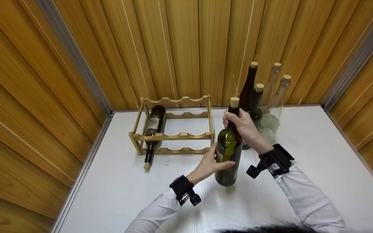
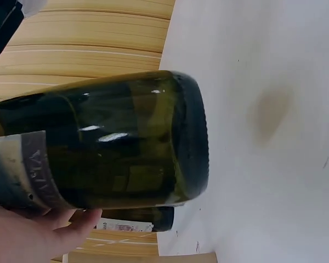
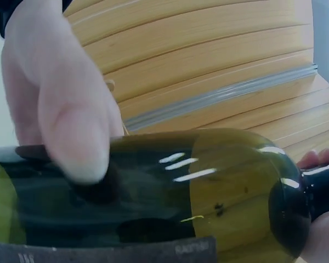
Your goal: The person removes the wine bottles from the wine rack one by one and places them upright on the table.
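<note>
A dark green wine bottle (image 1: 230, 142) with a cork is held upright, slightly tilted, over the table just right of the rack. My right hand (image 1: 246, 127) grips its neck below the cork. Lower down, my left hand (image 1: 209, 166) holds the body, thumb across the near side. In the left wrist view the bottle's base (image 2: 189, 137) hangs above the white surface, a soft shadow beneath. Part of its label (image 2: 16, 170) shows beside the left fingers. The right wrist view has the left thumb (image 3: 77, 142) against the glass and right-hand fingers around the neck.
A wooden wine rack (image 1: 186, 137) stands left of the held bottle, another corked bottle (image 1: 154, 123) lying in its leftmost slot, neck toward me. Behind my right hand stand several corked bottles, including a dark one (image 1: 249, 84) and a clear one (image 1: 280, 100). Wood-patterned walls enclose the white table (image 1: 118, 194).
</note>
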The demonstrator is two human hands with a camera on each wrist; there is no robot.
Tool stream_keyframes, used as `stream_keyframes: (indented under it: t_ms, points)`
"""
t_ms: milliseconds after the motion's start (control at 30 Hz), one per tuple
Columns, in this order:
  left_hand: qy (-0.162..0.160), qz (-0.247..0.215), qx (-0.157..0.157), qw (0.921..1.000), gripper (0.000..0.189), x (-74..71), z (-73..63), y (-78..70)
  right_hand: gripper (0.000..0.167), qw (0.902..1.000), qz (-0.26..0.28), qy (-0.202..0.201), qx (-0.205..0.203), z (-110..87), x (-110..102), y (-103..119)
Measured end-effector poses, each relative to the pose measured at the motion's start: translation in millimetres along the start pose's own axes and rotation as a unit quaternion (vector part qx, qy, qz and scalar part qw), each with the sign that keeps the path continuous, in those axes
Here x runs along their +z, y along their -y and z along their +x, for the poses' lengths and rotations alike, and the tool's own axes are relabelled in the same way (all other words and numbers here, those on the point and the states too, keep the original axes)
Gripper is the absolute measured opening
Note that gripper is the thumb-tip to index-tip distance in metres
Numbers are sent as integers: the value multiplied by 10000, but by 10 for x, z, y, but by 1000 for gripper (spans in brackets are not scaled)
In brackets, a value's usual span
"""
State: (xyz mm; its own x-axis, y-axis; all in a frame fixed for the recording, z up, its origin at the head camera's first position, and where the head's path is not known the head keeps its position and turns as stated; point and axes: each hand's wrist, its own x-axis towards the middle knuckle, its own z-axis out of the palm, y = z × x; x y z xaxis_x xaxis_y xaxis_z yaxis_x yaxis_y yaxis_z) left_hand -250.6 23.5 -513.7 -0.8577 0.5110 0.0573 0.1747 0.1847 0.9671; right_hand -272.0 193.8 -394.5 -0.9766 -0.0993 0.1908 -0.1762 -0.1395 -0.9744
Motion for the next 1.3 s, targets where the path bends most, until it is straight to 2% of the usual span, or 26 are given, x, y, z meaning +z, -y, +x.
stream_keyframes:
  t_ms: [267,367,500,733,1000,1300]
  points:
    - [70,55,163,9998,95,-71,-6,48,27,9986,54,-457,-273,-23,-224,8]
    - [14,98,209,9997,89,-103,-23,77,27,9978,30,-557,-363,-39,-341,2]
    - [-94,192,198,9996,78,-136,-50,102,26,9965,-206,-711,-380,-62,-518,1]
    - [-127,158,201,9996,71,-228,-112,165,31,9880,-748,-1296,-375,-125,-866,28]
    - [-195,127,119,9997,67,-299,-146,231,34,9828,-528,-1580,-797,-154,-1270,-41]
    - [-192,258,56,9995,64,-313,-162,263,36,9789,-373,-1697,-1078,-120,-1515,-130]
